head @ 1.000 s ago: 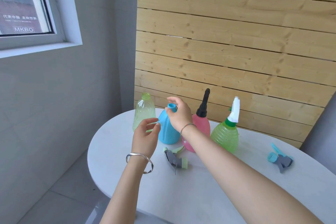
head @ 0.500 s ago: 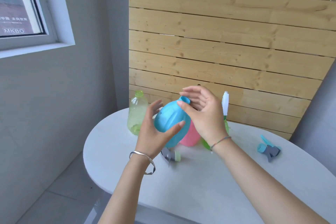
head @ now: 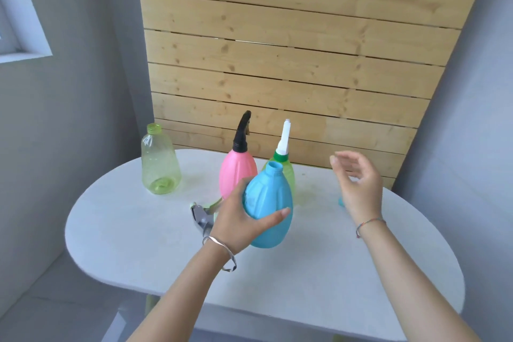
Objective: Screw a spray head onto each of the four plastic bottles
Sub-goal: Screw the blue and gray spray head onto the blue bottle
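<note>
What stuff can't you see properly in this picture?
All in the head view:
- Blue spray head: only a sliver shows; the right hand hides the rest.
- Grey-green spray head: partly behind the left hand.
- Green bottle: mostly behind the blue bottle.
- Right hand's fingers: blurred.

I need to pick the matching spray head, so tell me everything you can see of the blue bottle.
The blue bottle is opaque, egg-shaped plastic with moulded ribs down its side and a short open neck with no spray head on it. It is nearly upright, leaning slightly. The left hand wraps it from the left, thumb across its front. Whether its base rests on the white table cannot be told. It stands before the pink bottle.
</note>
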The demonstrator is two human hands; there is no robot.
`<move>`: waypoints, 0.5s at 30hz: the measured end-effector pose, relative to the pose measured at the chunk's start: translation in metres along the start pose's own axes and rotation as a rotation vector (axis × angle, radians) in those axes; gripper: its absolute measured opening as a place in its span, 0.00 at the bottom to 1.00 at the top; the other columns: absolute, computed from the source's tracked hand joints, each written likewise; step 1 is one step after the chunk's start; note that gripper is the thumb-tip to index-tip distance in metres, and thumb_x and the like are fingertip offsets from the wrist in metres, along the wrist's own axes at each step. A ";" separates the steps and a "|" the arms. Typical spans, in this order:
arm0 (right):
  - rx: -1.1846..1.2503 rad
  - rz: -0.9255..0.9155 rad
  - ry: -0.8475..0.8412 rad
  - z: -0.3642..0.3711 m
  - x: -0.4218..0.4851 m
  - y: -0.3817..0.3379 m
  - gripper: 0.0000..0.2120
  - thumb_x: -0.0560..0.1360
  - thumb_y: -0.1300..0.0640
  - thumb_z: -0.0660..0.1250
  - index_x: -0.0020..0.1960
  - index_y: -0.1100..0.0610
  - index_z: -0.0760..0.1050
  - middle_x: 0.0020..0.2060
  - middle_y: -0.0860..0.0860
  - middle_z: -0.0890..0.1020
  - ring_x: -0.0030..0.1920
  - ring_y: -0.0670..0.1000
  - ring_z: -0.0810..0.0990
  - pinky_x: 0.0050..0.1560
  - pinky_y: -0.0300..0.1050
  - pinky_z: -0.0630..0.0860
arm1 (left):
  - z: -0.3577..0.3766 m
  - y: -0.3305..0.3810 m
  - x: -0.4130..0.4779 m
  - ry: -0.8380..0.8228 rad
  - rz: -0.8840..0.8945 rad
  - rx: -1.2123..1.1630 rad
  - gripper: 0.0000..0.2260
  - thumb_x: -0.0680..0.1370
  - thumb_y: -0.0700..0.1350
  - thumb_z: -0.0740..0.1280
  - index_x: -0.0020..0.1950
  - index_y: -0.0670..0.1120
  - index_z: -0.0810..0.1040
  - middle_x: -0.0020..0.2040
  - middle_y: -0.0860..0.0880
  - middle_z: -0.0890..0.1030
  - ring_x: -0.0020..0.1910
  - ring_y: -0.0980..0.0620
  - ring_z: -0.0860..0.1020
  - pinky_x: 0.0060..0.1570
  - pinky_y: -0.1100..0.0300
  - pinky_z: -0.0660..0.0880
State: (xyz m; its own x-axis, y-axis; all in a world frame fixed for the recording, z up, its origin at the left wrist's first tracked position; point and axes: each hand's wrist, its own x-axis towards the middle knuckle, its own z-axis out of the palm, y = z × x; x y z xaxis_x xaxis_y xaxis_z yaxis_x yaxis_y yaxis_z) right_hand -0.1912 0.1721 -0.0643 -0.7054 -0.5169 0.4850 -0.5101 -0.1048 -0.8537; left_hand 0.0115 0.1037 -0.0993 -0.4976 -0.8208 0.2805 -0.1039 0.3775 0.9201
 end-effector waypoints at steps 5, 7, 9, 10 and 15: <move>-0.314 0.215 -0.255 -0.028 0.014 0.077 0.22 0.72 0.53 0.71 0.64 0.55 0.73 0.65 0.54 0.75 0.63 0.52 0.72 0.63 0.46 0.68 | 0.012 -0.005 0.002 -0.018 -0.024 0.004 0.33 0.58 0.63 0.75 0.60 0.57 0.70 0.51 0.57 0.81 0.49 0.60 0.80 0.48 0.59 0.80; -0.469 0.197 -0.349 -0.023 0.014 0.093 0.26 0.72 0.51 0.70 0.68 0.54 0.69 0.68 0.56 0.72 0.72 0.57 0.64 0.71 0.52 0.61 | 0.015 -0.007 0.003 -0.014 -0.024 0.022 0.33 0.58 0.64 0.75 0.60 0.58 0.70 0.50 0.58 0.81 0.48 0.61 0.80 0.47 0.60 0.80; -0.593 0.242 -0.409 -0.019 0.015 0.101 0.30 0.73 0.47 0.68 0.72 0.53 0.64 0.71 0.56 0.67 0.75 0.57 0.56 0.74 0.53 0.55 | 0.017 -0.009 0.004 -0.007 -0.025 0.035 0.33 0.57 0.65 0.74 0.59 0.59 0.70 0.50 0.59 0.81 0.48 0.62 0.80 0.46 0.61 0.79; -0.635 0.270 -0.428 -0.018 0.015 0.104 0.31 0.73 0.47 0.67 0.72 0.54 0.62 0.71 0.57 0.67 0.75 0.57 0.56 0.73 0.52 0.54 | 0.018 -0.010 0.004 -0.006 -0.025 0.037 0.33 0.57 0.65 0.74 0.59 0.59 0.70 0.50 0.59 0.81 0.48 0.62 0.80 0.47 0.61 0.79; -0.807 0.108 -0.349 -0.022 0.013 0.110 0.22 0.73 0.56 0.67 0.66 0.57 0.70 0.58 0.57 0.79 0.62 0.56 0.73 0.73 0.47 0.53 | 0.019 -0.011 0.005 -0.024 -0.020 0.039 0.33 0.58 0.65 0.74 0.59 0.60 0.70 0.50 0.60 0.81 0.47 0.63 0.80 0.46 0.61 0.79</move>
State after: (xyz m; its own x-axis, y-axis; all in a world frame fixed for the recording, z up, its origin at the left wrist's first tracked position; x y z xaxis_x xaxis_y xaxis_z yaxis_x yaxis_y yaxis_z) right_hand -0.2673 0.1720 -0.1473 -0.6470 -0.7326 0.2113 -0.7339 0.5232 -0.4332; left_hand -0.0061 0.1031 -0.1132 -0.5152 -0.8180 0.2557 -0.1469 0.3783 0.9140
